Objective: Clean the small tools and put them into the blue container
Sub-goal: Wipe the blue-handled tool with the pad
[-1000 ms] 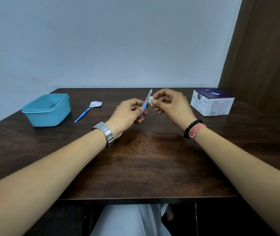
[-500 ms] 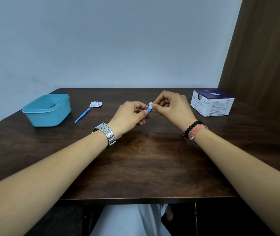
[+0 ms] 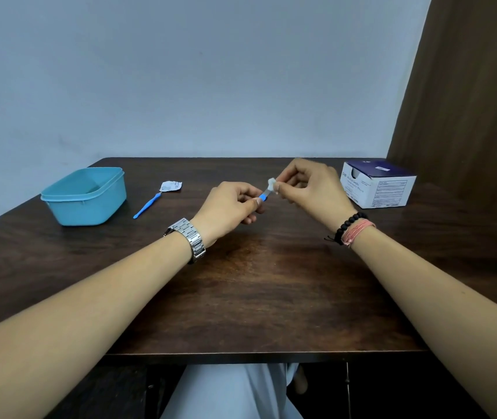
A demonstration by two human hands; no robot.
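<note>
Centre frame: our left hand (image 3: 229,207) pinches the light, stiff tool (image 3: 264,194) by its blue handle; right hand (image 3: 307,189) pinches soft wipe (image 3: 272,184) round its thin, likely slippery blade.

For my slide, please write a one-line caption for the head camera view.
Left hand holds a small blue-handled tool while the right hand wipes its metal end with a white pad.

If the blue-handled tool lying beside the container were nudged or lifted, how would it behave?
The blue-handled tool looks thin and slender, so probably light and easily slid across the table. Its straight shaft suggests stiffness. Lying flat beside the torn wrapper, it seems unlikely to tip; whether it rolls is unclear.
</note>
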